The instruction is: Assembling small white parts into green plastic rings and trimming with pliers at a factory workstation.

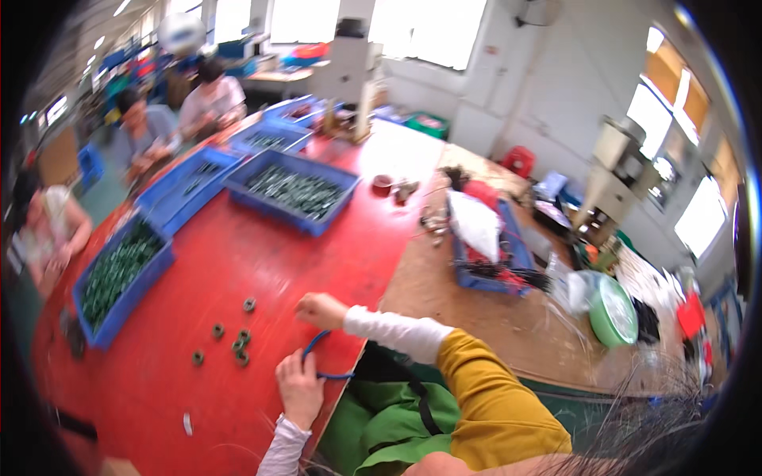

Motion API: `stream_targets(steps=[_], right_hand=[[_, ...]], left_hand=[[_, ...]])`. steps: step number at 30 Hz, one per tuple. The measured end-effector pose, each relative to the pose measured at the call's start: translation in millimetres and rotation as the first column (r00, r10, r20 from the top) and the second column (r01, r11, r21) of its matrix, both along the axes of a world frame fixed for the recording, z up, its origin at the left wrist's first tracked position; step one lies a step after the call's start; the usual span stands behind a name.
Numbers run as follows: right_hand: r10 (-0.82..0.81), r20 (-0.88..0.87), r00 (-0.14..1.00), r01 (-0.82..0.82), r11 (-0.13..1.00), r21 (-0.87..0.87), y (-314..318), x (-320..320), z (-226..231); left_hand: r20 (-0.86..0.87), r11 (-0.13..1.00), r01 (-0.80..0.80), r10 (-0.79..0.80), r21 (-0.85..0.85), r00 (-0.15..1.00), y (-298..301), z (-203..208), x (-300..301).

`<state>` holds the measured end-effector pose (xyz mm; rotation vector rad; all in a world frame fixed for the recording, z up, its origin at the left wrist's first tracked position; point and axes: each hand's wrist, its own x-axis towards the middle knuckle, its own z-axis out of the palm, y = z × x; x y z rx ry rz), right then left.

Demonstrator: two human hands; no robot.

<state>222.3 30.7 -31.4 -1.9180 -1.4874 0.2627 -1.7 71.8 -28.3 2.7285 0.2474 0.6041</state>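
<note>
A thin blue cord (306, 349) curves over the red tabletop near its right edge. My left hand (300, 393) lies low by the edge, its fingers closed on the cord. Just above it, my right hand (321, 311) is curled with the fingertips pressed together; whatever they may hold is too small to make out. One stretch of the cord ends right below this hand. To the left of my hands, several small dark green rings (240, 347) are scattered on the table, one ring (250, 305) a little apart from the others.
Blue bins (236, 189) of small green parts line the table's far and left sides. A white strip (188, 424) lies near the front. To the right, a brown table (429, 341) bears a blue crate (524, 238) and a green basin (613, 311). Several people sit across at left.
</note>
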Motion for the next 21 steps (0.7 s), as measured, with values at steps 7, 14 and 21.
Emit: stream_targets(steps=[7,14,21], right_hand=[[-0.334,0.274,0.902,0.352,0.936,-0.015,2.1,11.5,-28.2],[-0.258,0.313,0.914,0.238,0.966,0.102,-36.9,-12.9,1.3],[0.248,-0.428,0.869,-0.283,0.959,-0.017,-121.6,-55.2,2.9]], left_hand=[[-0.034,0.943,0.270,-0.269,0.192,0.963,41.0,-25.8,11.9],[0.158,0.871,0.401,-0.454,0.283,0.877,68.4,-51.7,22.9],[0.310,0.624,0.487,-0.755,0.612,0.578,88.5,-56.6,66.1]])
